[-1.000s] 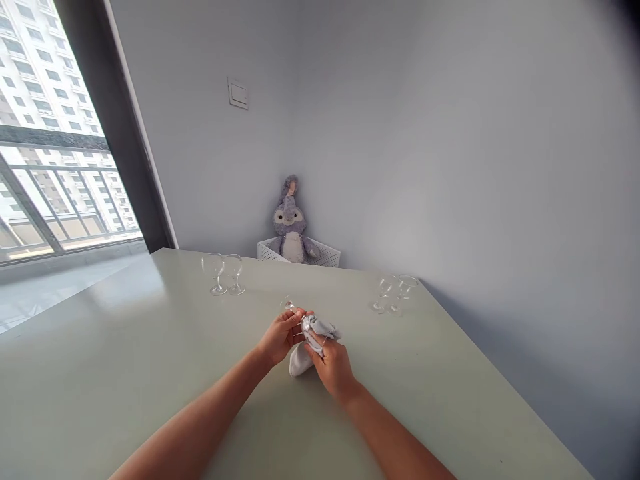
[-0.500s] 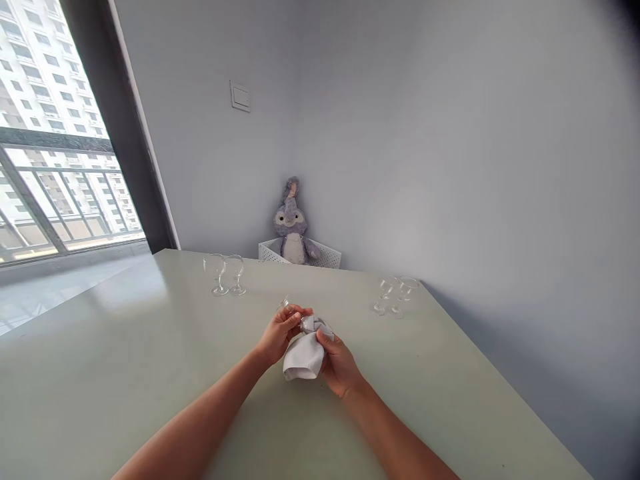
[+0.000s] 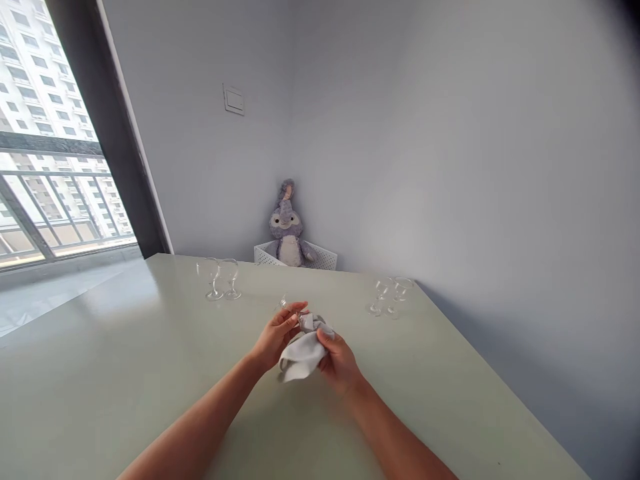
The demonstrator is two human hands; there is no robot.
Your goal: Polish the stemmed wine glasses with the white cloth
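Note:
Over the middle of the table (image 3: 190,393), my left hand (image 3: 275,337) is closed around the stem of a small stemmed glass (image 3: 283,303). The glass lies tilted, its foot showing beyond my fingers and its bowl turned toward my right hand. A white cloth (image 3: 303,353) is bunched in and about the bowl, covering much of it, and a loose flap hangs down below. My right hand (image 3: 340,360) grips this cloth with the thumb on top; its other fingers are mostly hidden behind the cloth.
Two stemmed glasses (image 3: 230,277) stand upright at the back left, and two more glasses (image 3: 401,291) at the back right. Behind the far edge, a plush rabbit (image 3: 287,227) sits in a white perforated basket (image 3: 325,259). A wall runs along the right side.
The cloth's hanging flap has swung left and folded over. Both hands keep their holds on glass and cloth, with only a slight shift. The whole view has moved a little.

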